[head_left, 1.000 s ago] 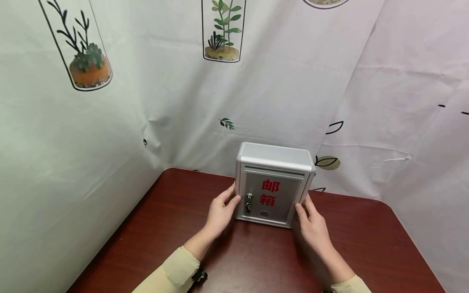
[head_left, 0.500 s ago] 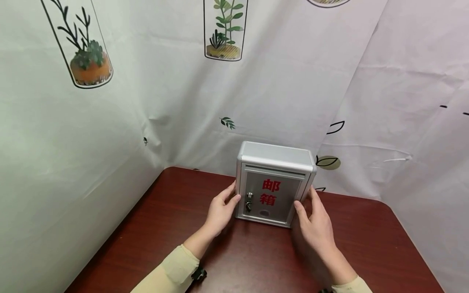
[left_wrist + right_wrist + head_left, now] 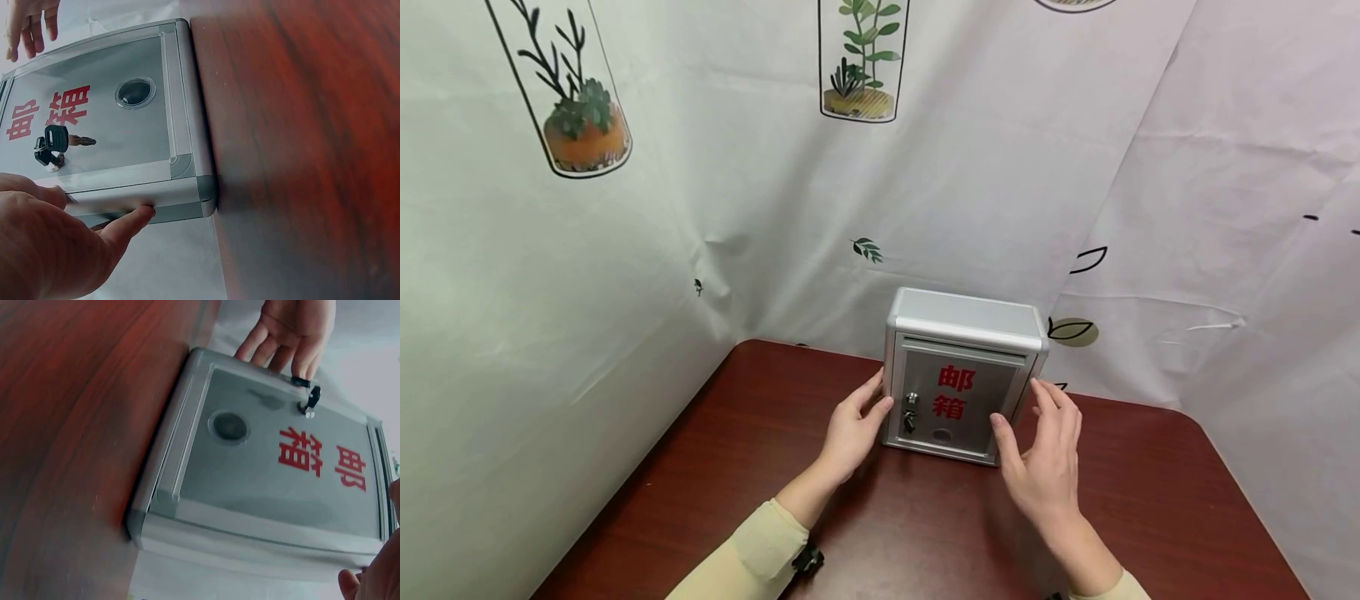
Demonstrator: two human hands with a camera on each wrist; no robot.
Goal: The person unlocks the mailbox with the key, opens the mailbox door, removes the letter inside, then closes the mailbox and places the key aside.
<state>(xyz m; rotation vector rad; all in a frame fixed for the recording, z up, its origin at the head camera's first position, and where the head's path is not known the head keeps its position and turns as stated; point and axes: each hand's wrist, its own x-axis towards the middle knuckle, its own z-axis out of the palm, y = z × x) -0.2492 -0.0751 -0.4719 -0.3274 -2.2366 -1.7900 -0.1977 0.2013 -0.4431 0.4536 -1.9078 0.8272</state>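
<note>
A silver metal mailbox (image 3: 966, 315) with red characters stands upright near the table's back edge. Keys (image 3: 56, 139) hang from the lock on its door, at the door's left side in the head view. My left hand (image 3: 850, 435) holds the mailbox's left side, thumb at the front edge and fingers along the side wall. At the right side my right hand (image 3: 1047, 471) is spread, with thumb and fingers apart; its thumb is in front of the door's right edge. Contact there is hard to tell. In the right wrist view only part of the right hand (image 3: 378, 572) shows.
The reddish-brown wooden table (image 3: 715, 492) has rounded back corners. White sheeting (image 3: 775, 192) printed with potted plants hangs close behind the mailbox and along the left and right sides. A black strap (image 3: 808, 560) is on the left wrist.
My right hand has loosened from the mailbox's right side, its fingers lifting and spreading away. My left hand stays where it was, and the mailbox stands in the same place.
</note>
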